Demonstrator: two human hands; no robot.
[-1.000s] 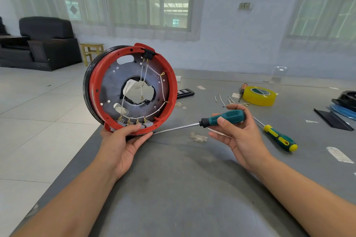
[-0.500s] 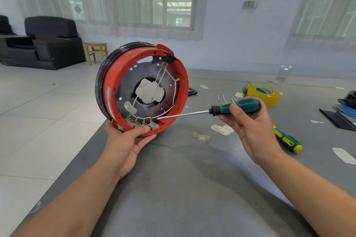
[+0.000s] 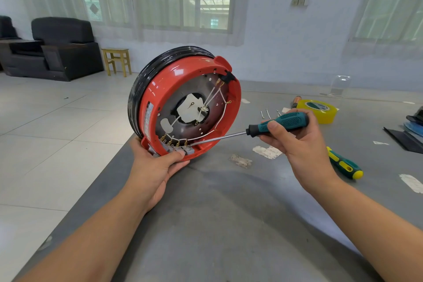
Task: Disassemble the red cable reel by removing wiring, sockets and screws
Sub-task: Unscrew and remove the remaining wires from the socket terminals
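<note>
The red cable reel stands on its edge at the table's left side, its open inner face turned toward me. White wires run across the dark inner plate to brass terminals and a grey socket block at the bottom. My left hand grips the reel's lower rim, thumb on the grey block. My right hand holds a teal-handled screwdriver; its shaft reaches left and the tip touches the terminals beside the grey block.
On the grey table lie a second green-and-yellow screwdriver, a yellow tape roll, several loose screws, paper scraps and dark parts at the right edge. The table's left edge drops to a tiled floor.
The reel has turned more edge-on and shifted right. My right hand has brought the screwdriver tip from below the reel into its inner face, onto the bottom terminals.
</note>
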